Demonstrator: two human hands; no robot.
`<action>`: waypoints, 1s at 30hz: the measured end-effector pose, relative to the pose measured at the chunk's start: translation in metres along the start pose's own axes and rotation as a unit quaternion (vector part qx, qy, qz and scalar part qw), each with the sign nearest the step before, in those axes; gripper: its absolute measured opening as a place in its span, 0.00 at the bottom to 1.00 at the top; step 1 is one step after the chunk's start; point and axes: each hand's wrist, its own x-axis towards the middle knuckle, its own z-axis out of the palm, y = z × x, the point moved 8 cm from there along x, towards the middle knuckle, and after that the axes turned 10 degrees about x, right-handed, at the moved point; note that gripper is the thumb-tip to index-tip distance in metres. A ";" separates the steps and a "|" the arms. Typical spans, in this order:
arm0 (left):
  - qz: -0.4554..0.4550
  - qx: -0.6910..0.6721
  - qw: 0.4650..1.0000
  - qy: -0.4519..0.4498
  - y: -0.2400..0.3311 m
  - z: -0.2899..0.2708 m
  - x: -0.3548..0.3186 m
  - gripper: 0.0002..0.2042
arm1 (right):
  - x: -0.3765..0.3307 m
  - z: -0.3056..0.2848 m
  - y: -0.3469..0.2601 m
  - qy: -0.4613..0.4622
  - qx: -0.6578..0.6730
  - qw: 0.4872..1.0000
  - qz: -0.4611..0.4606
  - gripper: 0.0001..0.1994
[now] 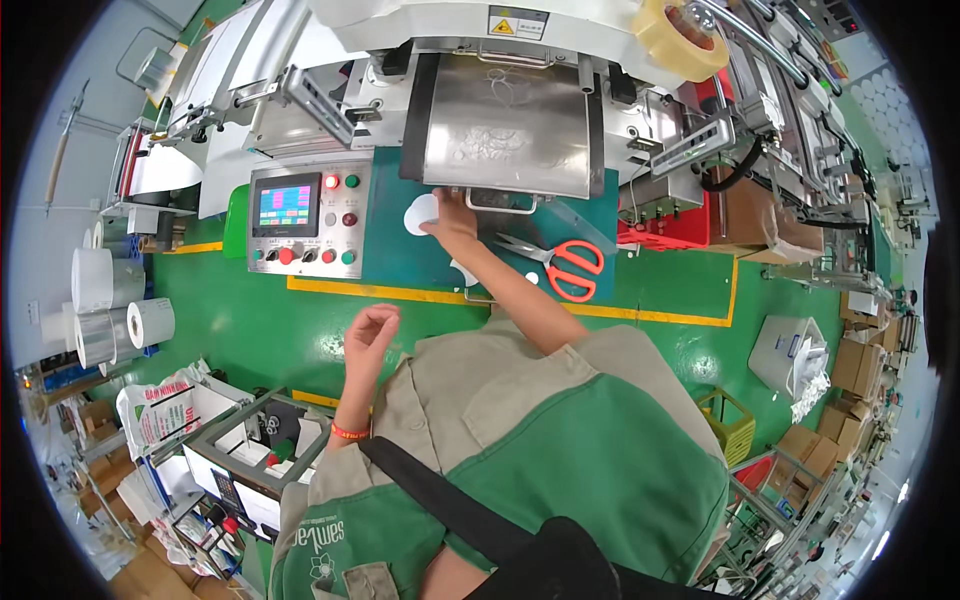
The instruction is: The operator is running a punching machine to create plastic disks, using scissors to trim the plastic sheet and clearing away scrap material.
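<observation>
Right hand (452,215) gripping white round disc (421,213), flat, thin, at hand's 9 o'clock on green bench (400,255). Left hand (371,330) raised, fingers loosely curled, empty.

Right hand (452,222) reaches forward, arm extended; left hand (370,330) is raised, fingers loosely curled.

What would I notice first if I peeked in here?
Probably the right hand reaching out to a round white piece on the dark green machine table, just under a shiny metal plate. Orange-handled scissors lie to its right, and a small bright screen with red and green buttons glows to the left. The left hand hangs loosely curled, holding nothing.
</observation>
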 end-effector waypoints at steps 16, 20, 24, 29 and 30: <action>0.115 0.086 0.990 0.002 0.101 0.013 0.090 0.03 | -0.047 -0.215 -0.037 0.099 0.349 0.932 0.014 0.13; 0.127 0.094 0.986 -0.060 0.105 0.033 0.124 0.03 | -0.014 -0.250 -0.011 0.174 0.259 0.950 0.031 0.14; 0.129 0.088 0.982 -0.107 0.112 0.049 0.148 0.04 | -0.013 -0.260 -0.018 0.223 0.121 0.966 -0.052 0.16; 0.119 0.085 0.984 -0.100 0.116 0.050 0.164 0.05 | -0.023 -0.224 -0.032 0.074 -0.027 0.991 -0.109 0.19; 0.121 0.082 0.984 -0.098 0.118 0.051 0.168 0.05 | -0.020 -0.215 -0.031 0.050 -0.008 0.995 -0.087 0.21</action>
